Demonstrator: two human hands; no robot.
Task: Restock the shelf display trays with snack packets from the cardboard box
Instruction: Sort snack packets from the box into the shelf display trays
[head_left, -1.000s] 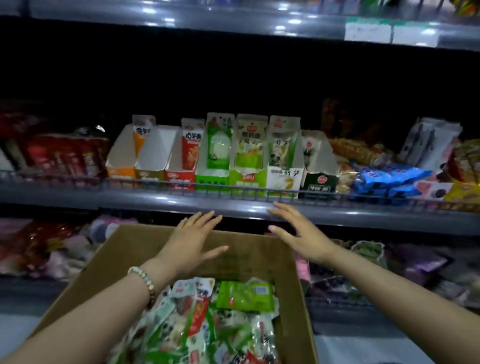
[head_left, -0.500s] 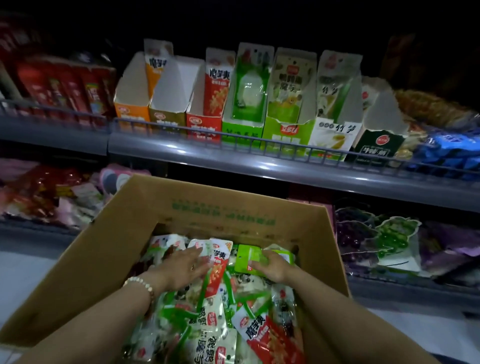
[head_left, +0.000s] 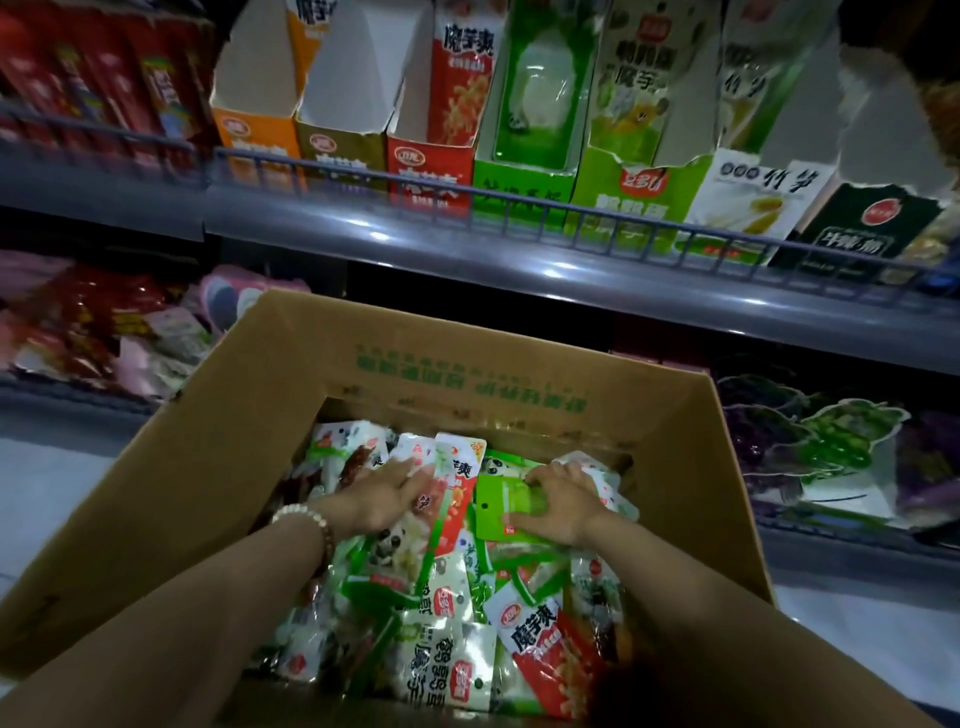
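Down inside the box (head_left: 208, 467), the left hand (head_left: 387, 493) lies flat with straight fingers pressed on the heap of packets (head_left: 447, 623), a bead bracelet (head_left: 306, 519) on its wrist. Just beside it, the right hand (head_left: 558, 506) grasps a green packet (head_left: 511, 501), fingers curled over its far edge and thumb along its near edge, at the top of the heap. White, green and red packets fill the box, which sits in front of the shelves. Above it, behind a wire rail (head_left: 467, 200), a row of trays (head_left: 519, 182) stands side by side on the shelf (head_left: 363, 228): orange, olive, red, green, white and black, several with packets upright in them. Bagged goods (head_left: 831, 441) lie on the lower shelf to either side.
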